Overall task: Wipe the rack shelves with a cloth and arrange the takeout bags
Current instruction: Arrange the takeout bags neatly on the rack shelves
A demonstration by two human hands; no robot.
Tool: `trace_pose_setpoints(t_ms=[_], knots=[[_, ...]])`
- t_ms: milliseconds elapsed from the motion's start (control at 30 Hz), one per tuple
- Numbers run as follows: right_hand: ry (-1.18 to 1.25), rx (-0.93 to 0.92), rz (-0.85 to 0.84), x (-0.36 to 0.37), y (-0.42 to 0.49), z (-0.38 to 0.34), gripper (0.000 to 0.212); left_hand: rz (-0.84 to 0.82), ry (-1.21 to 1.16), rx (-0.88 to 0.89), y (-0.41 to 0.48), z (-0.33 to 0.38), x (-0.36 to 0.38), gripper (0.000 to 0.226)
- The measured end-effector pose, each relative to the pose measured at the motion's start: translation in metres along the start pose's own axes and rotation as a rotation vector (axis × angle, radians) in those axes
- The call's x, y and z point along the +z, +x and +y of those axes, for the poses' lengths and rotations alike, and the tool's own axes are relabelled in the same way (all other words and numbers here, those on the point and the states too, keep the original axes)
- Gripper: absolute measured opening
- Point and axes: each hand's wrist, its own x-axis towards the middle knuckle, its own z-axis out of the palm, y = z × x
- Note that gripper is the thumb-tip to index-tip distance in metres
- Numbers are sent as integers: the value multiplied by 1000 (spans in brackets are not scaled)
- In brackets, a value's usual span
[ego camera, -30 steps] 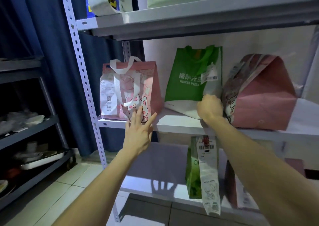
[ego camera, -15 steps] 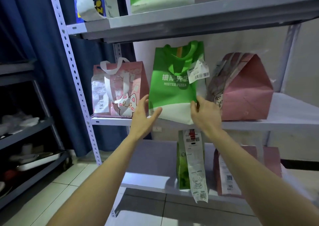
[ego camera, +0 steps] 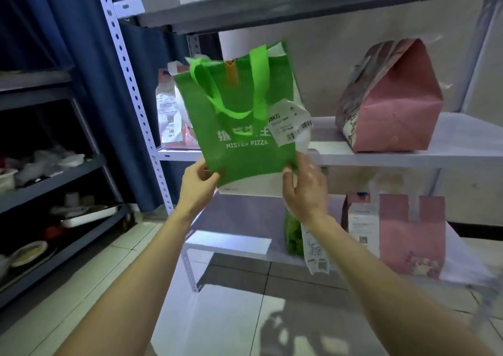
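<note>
I hold a green takeout bag (ego camera: pixel 245 138) with white "MISTER PIZZA" lettering in the air, in front of the middle shelf (ego camera: pixel 381 157) of the white rack. My left hand (ego camera: pixel 197 185) pinches its lower left corner. My right hand (ego camera: pixel 304 189) grips its lower right corner. A white receipt tag (ego camera: pixel 290 124) hangs on the bag's front. Behind it on the shelf's left stands a pink bag (ego camera: pixel 171 119) with a receipt, mostly hidden. A folded pink paper bag (ego camera: pixel 389 100) sits on the shelf's right.
On the lower shelf (ego camera: pixel 231 244) stand a green bag (ego camera: pixel 294 236) with a long receipt and a pink bag (ego camera: pixel 408 236). The upper shelf (ego camera: pixel 299 4) carries more bags. A dark rack (ego camera: pixel 54 181) with dishes stands left, in front of a blue curtain (ego camera: pixel 81 56). Tiled floor lies below.
The green bag has come off the middle shelf toward me. My left hand left the pink bag and took the green bag's lower left corner; my right hand stayed on its right corner.
</note>
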Motion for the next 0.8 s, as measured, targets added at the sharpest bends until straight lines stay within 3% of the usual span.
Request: trace_pose_setpoints(t_ms=[133, 333, 467, 567, 800], knots=[[60, -127, -24, 23, -38, -10, 19, -1, 95, 3, -21, -25, -26, 16], [-113, -130, -93, 43, -94, 1, 30, -29, 316, 10, -53, -62, -48, 15], [-122, 18, -337, 49, -120, 21, 17, -127, 518, -141, -69, -109, -43, 30], [-142, 193, -537, 66, -125, 28, 14, -147, 641, -224, -70, -140, -38, 21], [-98, 426, -587, 117, -123, 41, 21, -81, 591, -364, -51, -203, -23, 16]])
